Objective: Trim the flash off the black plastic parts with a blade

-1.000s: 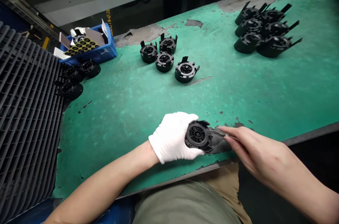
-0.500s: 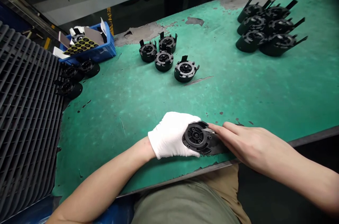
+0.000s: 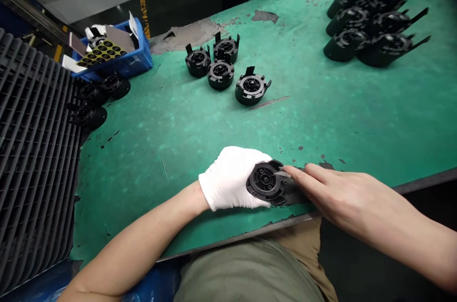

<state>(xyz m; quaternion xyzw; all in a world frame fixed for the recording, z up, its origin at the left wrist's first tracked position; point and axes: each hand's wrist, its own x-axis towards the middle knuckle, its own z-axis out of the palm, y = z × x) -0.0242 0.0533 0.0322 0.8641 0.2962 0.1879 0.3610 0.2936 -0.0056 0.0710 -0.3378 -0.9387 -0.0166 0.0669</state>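
Note:
My left hand [image 3: 233,178], in a white glove, is wrapped round a black round plastic housing [image 3: 264,180]. The housing's ribbed, spoked face is turned up towards me near the table's front edge. My bare right hand [image 3: 339,190] is closed on a small pointed metal blade [image 3: 282,174], its handle hidden by the fingers. The blade's tip lies at the right side of the housing's rim, close to an upright tab.
Several similar black housings [image 3: 250,89] stand mid-table, with another group [image 3: 383,47] at the far right and more [image 3: 87,114] at the left. A blue bin [image 3: 134,60] holds a sheet of round stickers [image 3: 103,52] and other pieces. Stacked grey ribbed trays [image 3: 32,159] border the left side.
The camera view has shifted slightly. The housing has turned a little in my left hand, while the blade stays at its right rim.

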